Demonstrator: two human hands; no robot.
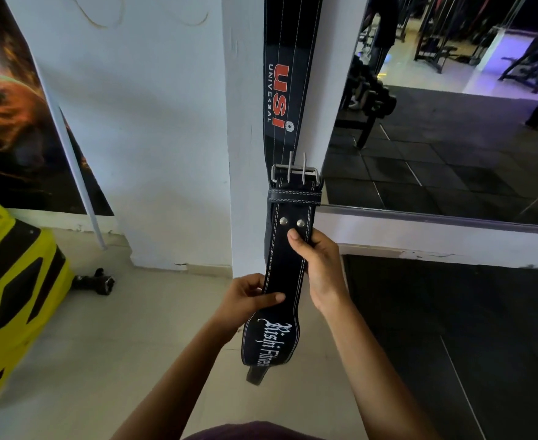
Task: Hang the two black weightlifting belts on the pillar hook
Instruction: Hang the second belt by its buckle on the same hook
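Note:
A black belt with red USI lettering (288,74) hangs down the front of the white pillar (245,138); its top and the hook lie above the frame. I hold a second black belt with white script lettering (285,274) upright in front of the pillar, its steel buckle (294,174) at the top overlapping the hanging belt's lower end. My right hand (317,265) grips its right edge just under two rivets, thumb on the front. Lower on the left edge, my left hand (250,298) grips the belt too. Its tail curls under below my hands.
A yellow and black machine part (10,281) sits at the left on the tiled floor. A small dark object (98,281) lies by the wall base. A wall mirror (451,106) right of the pillar reflects gym racks and dark mats. A poster (14,106) covers the left wall.

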